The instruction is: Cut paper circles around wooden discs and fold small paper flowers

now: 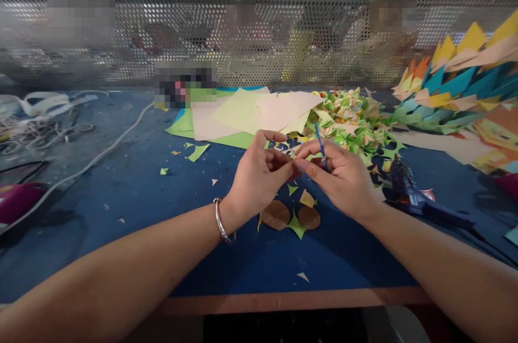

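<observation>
My left hand (pixel 261 170), with a silver bangle at its wrist, is closed in a pinch. Its thumb and fingertips meet those of my right hand (pixel 340 176) above the blue tabletop. Whatever lies between the fingertips is too small to make out. A thin blue stick-like tool (pixel 319 138) stands up out of the closed fingers of my right hand. Below the hands lie two brown ovals (pixel 275 215) and a green paper scrap (pixel 297 224). Beyond them is a heap of small green and cream paper pieces (pixel 348 116).
A dark blue glue gun (pixel 423 203) with a cord lies on the right. Paper sheets (pixel 238 111) are stacked at the back, beside a layered, pointed paper piece (pixel 457 84). Tangled white cord (pixel 40 127) lies left. A perforated metal screen (pixel 263 25) borders the table; people sit behind it.
</observation>
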The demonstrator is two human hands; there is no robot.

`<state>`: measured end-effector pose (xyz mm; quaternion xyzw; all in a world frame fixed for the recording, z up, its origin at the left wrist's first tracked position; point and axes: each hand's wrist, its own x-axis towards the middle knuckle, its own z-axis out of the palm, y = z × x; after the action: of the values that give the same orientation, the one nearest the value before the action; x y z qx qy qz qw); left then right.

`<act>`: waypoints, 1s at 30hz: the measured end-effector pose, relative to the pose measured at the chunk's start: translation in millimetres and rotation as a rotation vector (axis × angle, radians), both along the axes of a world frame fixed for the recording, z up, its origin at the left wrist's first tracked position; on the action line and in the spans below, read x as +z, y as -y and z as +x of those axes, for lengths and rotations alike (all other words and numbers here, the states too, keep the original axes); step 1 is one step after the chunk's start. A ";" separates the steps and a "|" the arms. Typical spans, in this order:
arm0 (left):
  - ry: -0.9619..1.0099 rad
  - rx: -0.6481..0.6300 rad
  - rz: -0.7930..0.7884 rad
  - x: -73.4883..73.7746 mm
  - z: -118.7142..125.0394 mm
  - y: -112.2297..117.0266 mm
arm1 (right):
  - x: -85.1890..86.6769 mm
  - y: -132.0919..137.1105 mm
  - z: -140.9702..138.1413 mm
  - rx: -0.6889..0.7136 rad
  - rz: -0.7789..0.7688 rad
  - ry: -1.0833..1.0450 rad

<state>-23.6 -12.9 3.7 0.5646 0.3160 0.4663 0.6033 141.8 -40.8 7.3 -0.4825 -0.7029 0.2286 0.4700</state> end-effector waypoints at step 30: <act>-0.161 -0.149 0.033 6.5 -8.0 3.8 | -7.3 -0.1 4.0 0.052 -0.290 -0.335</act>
<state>-31.6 -16.7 10.2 0.6321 0.3126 0.3784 0.5996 145.7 -40.6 0.0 -0.4819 -0.5870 0.4162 0.4999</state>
